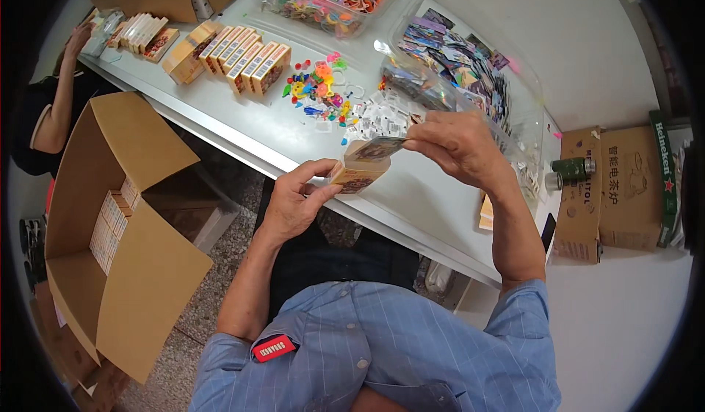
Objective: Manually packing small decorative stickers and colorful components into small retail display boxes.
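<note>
My left hand (297, 200) grips a small yellow-orange carton (358, 180) near the table's front edge, its top open. At that opening, my right hand (459, 146) pinches a dark picture card (380, 147); how far the card reaches inside is hard to make out. Small white printed packets (378, 118) lie heaped just beyond the carton. Left of them spreads a pile of bright plastic trinkets (323, 85). A clear tray (540, 92) full of picture cards stands beyond my right hand.
Similar cartons (246, 58) stand in a row on the white table (433, 217). A clear bin (294, 8) of colourful trinkets is at the back. Left of me, a large open cardboard box (139, 294) contains packed cartons. Another person's arm (55, 111) shows far left. Boxes (631, 225) stand right.
</note>
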`<state>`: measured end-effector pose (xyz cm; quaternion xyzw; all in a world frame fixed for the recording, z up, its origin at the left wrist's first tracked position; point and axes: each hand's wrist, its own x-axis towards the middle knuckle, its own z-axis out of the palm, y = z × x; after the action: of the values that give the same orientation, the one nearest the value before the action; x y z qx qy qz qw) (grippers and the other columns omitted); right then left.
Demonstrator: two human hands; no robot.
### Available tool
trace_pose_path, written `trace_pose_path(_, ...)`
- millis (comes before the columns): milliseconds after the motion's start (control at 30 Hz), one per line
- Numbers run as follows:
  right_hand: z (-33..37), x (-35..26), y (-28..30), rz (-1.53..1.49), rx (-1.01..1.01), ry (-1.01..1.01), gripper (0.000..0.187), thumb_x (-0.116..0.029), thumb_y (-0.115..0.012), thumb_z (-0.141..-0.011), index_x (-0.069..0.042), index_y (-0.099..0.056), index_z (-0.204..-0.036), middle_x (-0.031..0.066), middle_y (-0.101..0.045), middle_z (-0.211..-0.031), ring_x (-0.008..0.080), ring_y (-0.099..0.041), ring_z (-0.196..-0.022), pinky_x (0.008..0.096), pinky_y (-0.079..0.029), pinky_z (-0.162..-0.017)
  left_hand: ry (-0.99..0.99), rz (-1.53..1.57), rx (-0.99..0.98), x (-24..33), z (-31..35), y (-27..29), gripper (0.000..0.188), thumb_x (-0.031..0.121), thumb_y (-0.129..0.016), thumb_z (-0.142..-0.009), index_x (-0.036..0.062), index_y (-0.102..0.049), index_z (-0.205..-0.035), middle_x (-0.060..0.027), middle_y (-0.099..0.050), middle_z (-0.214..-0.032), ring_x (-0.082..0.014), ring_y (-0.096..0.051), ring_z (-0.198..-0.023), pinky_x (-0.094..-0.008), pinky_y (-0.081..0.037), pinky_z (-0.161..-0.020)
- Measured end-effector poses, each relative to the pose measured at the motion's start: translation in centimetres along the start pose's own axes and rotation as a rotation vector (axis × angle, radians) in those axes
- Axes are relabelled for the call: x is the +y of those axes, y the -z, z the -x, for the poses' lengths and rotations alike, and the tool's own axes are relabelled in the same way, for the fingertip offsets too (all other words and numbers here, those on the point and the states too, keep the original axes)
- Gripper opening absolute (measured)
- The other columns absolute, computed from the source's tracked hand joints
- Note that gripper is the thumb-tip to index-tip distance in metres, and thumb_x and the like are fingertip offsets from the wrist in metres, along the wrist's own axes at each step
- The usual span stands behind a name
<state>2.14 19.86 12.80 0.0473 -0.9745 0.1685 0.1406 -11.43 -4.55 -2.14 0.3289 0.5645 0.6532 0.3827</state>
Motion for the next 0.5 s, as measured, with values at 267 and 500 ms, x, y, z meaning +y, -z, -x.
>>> trace_pose_path(267, 2.0, -2.4, -2.6, -0.09, -0.099, -0.324, 0.016, -0.021, -0.077, -0.09, -0.007, -0.069, -0.091, 0.0011, -0.054, -0.063, 0.0151, -0.05, -0.054, 0.0301, -0.039, -0.05, -0.031, 0.032, -0.029, -0.4, 0.7, -1.7, 0.035, -0.001, -0.07, -0.093, -0.0018, -0.064, -0.127, -0.0101, -0.068, -0.116, -0.0126, -0.066, -0.098, -0.024, -0.058, -0.078)
trace_pose_path(500, 3.5, -3.3, -2.5, -1.351, 0.274, -0.791, 0.024, -0.027, -0.054, -0.107, -0.005, -0.062, -0.106, -0.0037, -0.044, -0.071, 0.0062, -0.037, -0.06, 0.0248, -0.036, -0.054, 0.106, 0.223, -0.039, -0.4, 1.9, -2.9, 0.038, 0.001, -0.069, -0.095, -0.0033, -0.059, -0.131, -0.0117, -0.067, -0.116, -0.0139, -0.066, -0.102, -0.0237, -0.059, -0.078)
